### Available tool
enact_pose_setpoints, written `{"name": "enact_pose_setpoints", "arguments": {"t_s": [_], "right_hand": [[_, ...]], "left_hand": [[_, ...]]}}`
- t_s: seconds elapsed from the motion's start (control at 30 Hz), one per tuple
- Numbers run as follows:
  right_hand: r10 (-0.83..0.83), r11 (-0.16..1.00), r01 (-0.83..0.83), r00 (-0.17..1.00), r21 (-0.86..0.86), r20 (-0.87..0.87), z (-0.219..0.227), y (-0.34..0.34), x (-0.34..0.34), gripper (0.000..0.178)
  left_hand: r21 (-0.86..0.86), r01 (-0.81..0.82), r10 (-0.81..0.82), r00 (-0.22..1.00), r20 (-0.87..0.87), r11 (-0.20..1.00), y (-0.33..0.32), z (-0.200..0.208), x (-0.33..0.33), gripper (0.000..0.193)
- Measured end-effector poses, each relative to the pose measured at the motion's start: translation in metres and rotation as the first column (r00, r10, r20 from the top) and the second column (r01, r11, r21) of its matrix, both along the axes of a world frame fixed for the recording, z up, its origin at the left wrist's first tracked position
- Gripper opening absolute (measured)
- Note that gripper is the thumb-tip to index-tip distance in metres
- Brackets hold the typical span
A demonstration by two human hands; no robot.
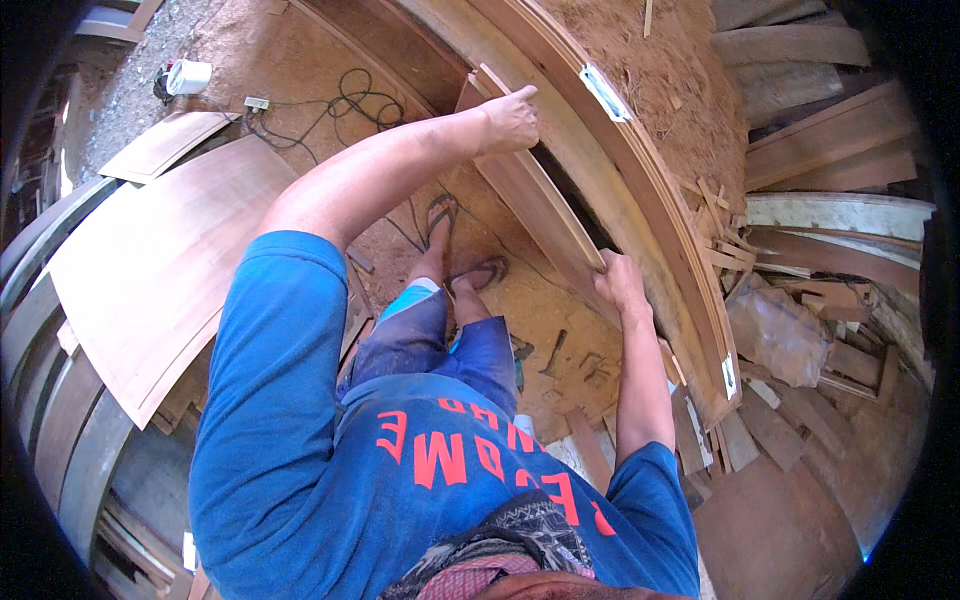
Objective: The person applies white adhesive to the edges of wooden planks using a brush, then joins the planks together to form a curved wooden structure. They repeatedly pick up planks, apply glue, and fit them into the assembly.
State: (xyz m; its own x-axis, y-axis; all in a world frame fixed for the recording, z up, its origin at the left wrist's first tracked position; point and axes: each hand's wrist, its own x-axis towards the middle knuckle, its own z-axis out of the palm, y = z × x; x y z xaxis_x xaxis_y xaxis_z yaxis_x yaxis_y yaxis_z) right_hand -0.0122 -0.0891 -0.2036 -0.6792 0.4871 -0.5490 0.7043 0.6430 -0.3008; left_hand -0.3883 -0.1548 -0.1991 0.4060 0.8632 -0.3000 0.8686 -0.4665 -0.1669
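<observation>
A long wooden board (540, 212) stands on edge, tilted, along the near side of a long workbench-like wooden piece (640, 215). My left hand (512, 120) is closed over the board's upper edge toward its far end. Lower down and to the right, my right hand (622, 280) grips the near end of the same board, fingers curled round its edge. A dark gap shows between the board and the long piece. Stacked wooden strips (672, 170) run along the long piece's outer side, with white fittings (606, 93) on them. The board's lower edge is partly hidden.
A broad wooden panel (165, 270) leans at the left, beside a smaller panel (165, 145). Black cable (365, 100) lies coiled on the sawdust floor, near a white bucket (189, 77). Stacked planks (830, 150) and offcuts lie at the right. A hammer-like tool (554, 352) lies near my feet.
</observation>
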Motion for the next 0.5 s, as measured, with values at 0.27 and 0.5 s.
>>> {"name": "enact_pose_setpoints", "arguments": {"t_s": [0.27,0.5], "right_hand": [[-0.035,0.999,0.035,0.999,-0.002,-0.032,-0.001,0.004,0.004,0.022],[-0.034,0.999,0.035,0.999,0.024,-0.022,0.002,0.003,0.01,0.026]], "left_hand": [[-0.019,-0.021,0.022,0.997,0.071,1.0,0.007,0.002,0.0,0.008],[-0.074,-0.05,0.063,0.982,0.179,0.996,0.014,0.001,-0.002,0.017]]}}
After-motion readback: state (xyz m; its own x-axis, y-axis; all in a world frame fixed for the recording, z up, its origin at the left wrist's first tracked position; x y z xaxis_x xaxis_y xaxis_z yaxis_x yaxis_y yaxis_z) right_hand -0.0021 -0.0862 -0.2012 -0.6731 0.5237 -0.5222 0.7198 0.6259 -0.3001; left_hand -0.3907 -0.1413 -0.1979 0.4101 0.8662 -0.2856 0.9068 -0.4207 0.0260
